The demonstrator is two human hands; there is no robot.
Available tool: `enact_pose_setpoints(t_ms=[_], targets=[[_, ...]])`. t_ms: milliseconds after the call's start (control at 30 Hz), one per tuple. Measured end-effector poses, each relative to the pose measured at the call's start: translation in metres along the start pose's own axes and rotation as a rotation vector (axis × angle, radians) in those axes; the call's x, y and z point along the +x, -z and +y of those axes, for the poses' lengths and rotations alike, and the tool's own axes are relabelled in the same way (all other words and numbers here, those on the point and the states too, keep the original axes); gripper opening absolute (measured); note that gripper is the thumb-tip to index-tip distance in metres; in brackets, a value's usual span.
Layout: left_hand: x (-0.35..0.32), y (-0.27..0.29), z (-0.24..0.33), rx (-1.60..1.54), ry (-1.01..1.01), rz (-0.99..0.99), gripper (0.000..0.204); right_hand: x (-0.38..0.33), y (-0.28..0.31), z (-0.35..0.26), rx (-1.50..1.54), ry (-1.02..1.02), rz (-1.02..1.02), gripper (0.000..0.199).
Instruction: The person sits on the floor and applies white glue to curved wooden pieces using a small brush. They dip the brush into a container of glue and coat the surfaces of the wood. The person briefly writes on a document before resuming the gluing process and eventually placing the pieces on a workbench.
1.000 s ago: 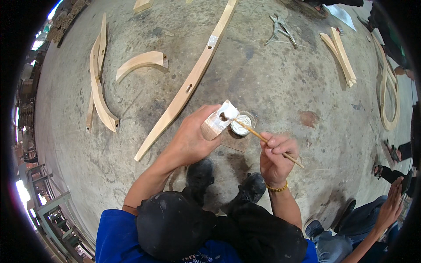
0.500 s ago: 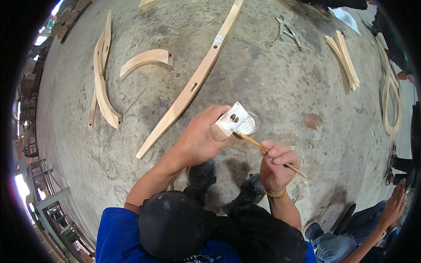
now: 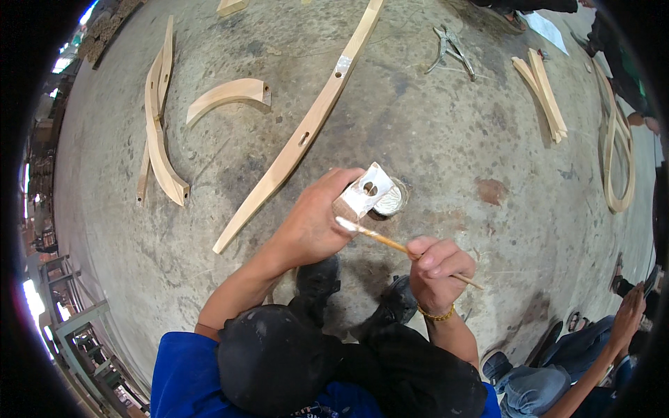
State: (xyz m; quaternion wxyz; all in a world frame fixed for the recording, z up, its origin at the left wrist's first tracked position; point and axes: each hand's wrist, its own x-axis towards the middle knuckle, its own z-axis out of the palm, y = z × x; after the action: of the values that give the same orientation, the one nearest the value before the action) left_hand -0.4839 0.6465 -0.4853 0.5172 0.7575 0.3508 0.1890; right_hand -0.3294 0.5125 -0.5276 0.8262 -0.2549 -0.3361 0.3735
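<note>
Brush (image 3: 390, 242) in right hand (image 3: 435, 272) touches wood block (image 3: 362, 195) in left hand (image 3: 313, 223).

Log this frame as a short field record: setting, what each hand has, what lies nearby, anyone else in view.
setting: rough grey concrete floor, seen from above
left hand: grips a small pale wooden block with two holes
right hand: pinches a thin wooden-handled brush, bristle tip at the block's lower edge
under the block: small round tin on the floor
nearby: long curved pale wooden slat; short curved wooden piece; metal pliers
others: another person's hand, lower right
</note>
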Motion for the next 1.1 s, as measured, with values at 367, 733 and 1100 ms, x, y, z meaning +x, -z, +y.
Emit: enact_pose_setpoints(t_ms=[367,733,1100], targets=[[-0.002,0.002,0.015,0.062,0.061,-0.031,0.050,0.032,0.027,0.008,-0.127,0.057,-0.028,0.016],[-0.002,0.003,0.013,0.028,0.082,-0.049,0.053,0.027,0.028,0.011,-0.149,0.105,-0.041,0.016],[-0.002,0.001,0.011,0.032,0.052,-0.011,0.051,0.013,0.004,0.001,-0.202,0.078,-0.051,0.020]])
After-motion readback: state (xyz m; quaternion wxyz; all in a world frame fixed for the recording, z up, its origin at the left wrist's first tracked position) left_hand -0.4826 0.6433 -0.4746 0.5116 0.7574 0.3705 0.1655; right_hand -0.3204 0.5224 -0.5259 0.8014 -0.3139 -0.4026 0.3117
